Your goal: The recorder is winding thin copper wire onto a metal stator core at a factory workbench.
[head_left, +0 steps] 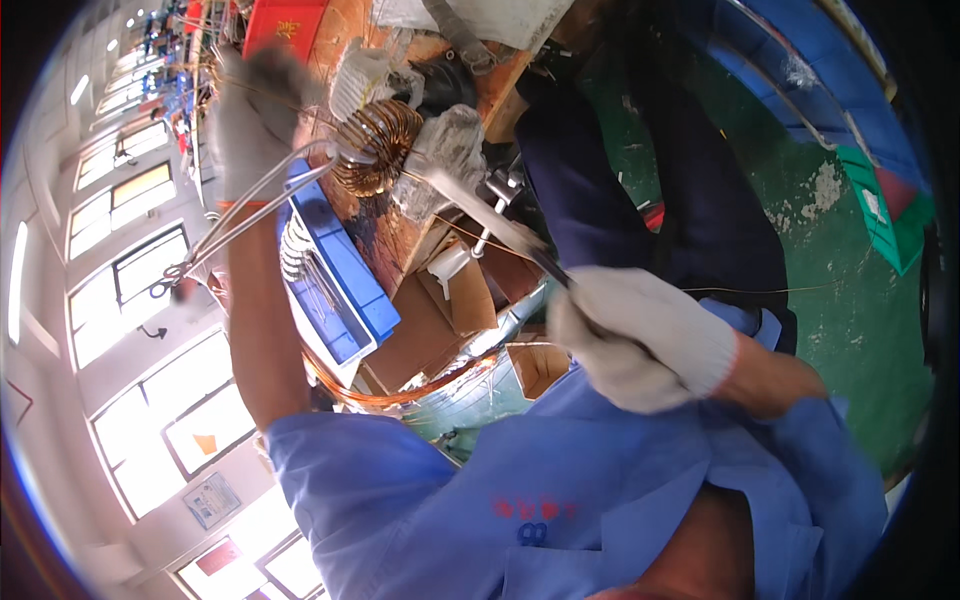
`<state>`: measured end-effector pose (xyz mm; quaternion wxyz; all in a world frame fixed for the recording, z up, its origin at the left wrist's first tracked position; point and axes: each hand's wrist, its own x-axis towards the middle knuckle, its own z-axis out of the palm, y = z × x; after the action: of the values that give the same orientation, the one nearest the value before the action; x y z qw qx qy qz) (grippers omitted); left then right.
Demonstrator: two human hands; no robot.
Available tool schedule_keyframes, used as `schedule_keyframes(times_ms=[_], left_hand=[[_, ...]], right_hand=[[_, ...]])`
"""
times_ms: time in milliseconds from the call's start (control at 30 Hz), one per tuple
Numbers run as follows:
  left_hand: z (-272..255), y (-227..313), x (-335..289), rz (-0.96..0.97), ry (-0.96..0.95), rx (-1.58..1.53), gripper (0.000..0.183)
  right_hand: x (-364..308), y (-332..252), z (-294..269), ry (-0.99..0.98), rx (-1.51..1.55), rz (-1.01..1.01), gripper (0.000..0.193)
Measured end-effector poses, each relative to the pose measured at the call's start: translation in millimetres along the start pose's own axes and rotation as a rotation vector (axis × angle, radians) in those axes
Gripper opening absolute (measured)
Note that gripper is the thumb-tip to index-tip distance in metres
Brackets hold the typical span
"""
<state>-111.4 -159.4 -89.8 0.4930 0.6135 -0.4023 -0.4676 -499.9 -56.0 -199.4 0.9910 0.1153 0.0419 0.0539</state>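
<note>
A ring-shaped coil of copper wire (pixel 378 145) stands at the bench edge, its turns packed close together. My left hand (pixel 262 110), in a pale work glove with dark, blurred fingers, is closed around a copper wire (pixel 312 117) that leads to the coil. My right hand (pixel 645 340), also gloved, grips the dark end of a long, flat, light-coloured bar tool (pixel 490 215). Motion smears this tool, and its far end reaches close to the coil. Thin metal rods (pixel 250 205) run from beside the coil toward the lower left.
The wooden bench (pixel 375 235) carries clear plastic wrap (pixel 445 150) and a red box (pixel 285 28). Below it are a blue bin (pixel 345 270) of metal parts, cardboard boxes (pixel 425 325) and a loop of copper wire (pixel 400 398). A green crate (pixel 880 215) stands right, on green floor.
</note>
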Motion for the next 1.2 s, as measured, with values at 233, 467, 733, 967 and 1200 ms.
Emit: schedule_keyframes(times_ms=[233,467,733,967,1200], left_hand=[[145.6,23.2,-6.9,-0.146,-1.172,0.668,0.046],[138.9,31.5,41.7,-0.310,-0.338,0.723,0.021],[-4.7,-21.8,1.0,-0.085,0.097,0.057,0.031],[28.2,4.5,-74.1,0.015,-0.163,0.116,0.055],[56.0,-11.1,-100.5,0.253,-0.187,0.960,0.080]], right_hand=[[-128.1,24.9,0.1,0.363,-0.414,0.073,0.026],[-70.1,-17.2,-4.4,0.246,-0.683,-0.029,0.027],[93.6,-5.1,67.7,0.083,0.043,-0.280,0.036],[-11.3,16.1,-4.0,0.016,-0.002,0.027,0.036],[-87.7,16.7,-7.7,0.301,-0.357,0.036,0.032]])
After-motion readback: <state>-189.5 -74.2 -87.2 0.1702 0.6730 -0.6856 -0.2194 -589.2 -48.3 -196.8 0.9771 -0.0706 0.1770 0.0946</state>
